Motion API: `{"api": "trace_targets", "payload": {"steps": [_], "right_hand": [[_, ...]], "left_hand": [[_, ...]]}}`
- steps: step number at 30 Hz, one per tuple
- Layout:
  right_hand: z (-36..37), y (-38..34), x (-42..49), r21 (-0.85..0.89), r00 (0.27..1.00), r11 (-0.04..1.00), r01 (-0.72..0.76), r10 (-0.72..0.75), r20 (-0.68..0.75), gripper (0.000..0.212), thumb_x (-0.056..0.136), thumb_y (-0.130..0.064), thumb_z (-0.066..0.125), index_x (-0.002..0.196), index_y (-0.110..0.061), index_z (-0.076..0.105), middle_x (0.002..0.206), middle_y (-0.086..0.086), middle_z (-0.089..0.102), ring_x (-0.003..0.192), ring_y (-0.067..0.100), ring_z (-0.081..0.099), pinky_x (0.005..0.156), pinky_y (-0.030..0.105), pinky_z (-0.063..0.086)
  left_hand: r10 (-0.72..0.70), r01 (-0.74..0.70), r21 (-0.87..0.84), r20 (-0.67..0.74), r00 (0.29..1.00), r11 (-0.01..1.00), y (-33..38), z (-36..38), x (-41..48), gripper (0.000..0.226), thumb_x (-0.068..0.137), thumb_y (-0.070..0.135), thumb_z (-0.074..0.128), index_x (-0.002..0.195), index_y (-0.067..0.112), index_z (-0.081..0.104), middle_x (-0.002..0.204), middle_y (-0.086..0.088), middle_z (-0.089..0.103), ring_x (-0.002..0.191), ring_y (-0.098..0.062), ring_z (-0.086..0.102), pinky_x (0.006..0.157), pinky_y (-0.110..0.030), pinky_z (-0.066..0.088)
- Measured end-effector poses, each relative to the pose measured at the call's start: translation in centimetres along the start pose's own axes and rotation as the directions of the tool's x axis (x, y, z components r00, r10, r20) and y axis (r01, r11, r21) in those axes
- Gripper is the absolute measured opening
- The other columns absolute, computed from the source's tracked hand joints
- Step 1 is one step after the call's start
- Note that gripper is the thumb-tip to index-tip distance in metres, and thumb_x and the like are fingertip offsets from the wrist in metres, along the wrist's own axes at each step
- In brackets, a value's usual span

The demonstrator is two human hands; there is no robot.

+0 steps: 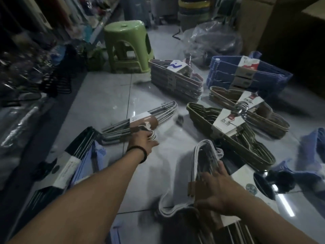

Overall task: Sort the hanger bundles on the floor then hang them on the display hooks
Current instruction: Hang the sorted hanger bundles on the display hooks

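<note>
Quick rundown from our floor session. Our left hand [143,140], with one black band on the wrist, has its fingers curled round the metal hooks of one grey wire hanger bundle [158,111] wrapped in a brown cardboard sleeve. That bundle lies flat on the glossy grey tiled floor [154,92]. Our right hand [217,190] grips one white hanger bundle [198,152] by its brown sleeve, and it's tilted up with its far end raised.

Right of centre, two olive-green hanger bundles lie on the tiles, the nearer olive bundle [202,113] and the farther olive bundle [274,120], side by side and overlapping a bit. Behind them are two stacks: one taupe hanger stack [175,85] and one blue hanger stack [225,74]. Too blurry to count the layers in either.

At our left there's one dark green hanger bundle [82,140] with a white label. Further back we see one green plastic stool [126,36], and to its right one crumpled clear plastic bag [211,37].
</note>
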State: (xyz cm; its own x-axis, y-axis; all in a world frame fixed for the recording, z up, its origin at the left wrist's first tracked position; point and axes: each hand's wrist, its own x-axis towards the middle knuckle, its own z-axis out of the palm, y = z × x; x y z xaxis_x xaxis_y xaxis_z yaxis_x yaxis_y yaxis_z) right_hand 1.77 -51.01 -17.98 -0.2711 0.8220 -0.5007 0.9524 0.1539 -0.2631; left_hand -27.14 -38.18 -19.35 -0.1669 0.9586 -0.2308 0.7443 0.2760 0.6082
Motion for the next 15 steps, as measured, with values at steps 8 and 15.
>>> {"api": "trace_targets", "payload": {"steps": [8, 15], "right_hand": [[-4.6, -0.8, -1.5, 0.128, 0.987, 0.987, 0.098, -0.08, -0.14, 0.035, 0.092, -0.06, 0.058, 0.105, -0.029, 0.051, 0.12, 0.01, 0.062, 0.111, 0.032, 0.058, 0.082, 0.037, 0.046], [-8.9, -0.2, -4.1, 0.582, 0.905, 0.752, 0.309, -0.045, -0.422, 0.054, 0.089, -0.046, 0.076, 0.136, -0.03, 0.054, 0.126, -0.004, 0.063, 0.109, 0.014, 0.064, 0.095, 0.039, 0.057]], "left_hand": [[0.023, -0.043, -0.105, -0.187, 0.982, 0.994, 7.1, -7.5, -5.6, 0.03, 0.082, 0.044, 0.08, 0.087, 0.014, 0.074, 0.076, -0.007, 0.074, 0.058, -0.017, 0.068, 0.052, -0.029, 0.057], [-0.088, -0.079, -0.392, -0.389, 0.917, 0.917, 13.8, -11.0, -11.3, 0.026, 0.088, 0.043, 0.078, 0.089, 0.017, 0.08, 0.076, -0.005, 0.078, 0.051, -0.01, 0.065, 0.052, -0.025, 0.058]]}}
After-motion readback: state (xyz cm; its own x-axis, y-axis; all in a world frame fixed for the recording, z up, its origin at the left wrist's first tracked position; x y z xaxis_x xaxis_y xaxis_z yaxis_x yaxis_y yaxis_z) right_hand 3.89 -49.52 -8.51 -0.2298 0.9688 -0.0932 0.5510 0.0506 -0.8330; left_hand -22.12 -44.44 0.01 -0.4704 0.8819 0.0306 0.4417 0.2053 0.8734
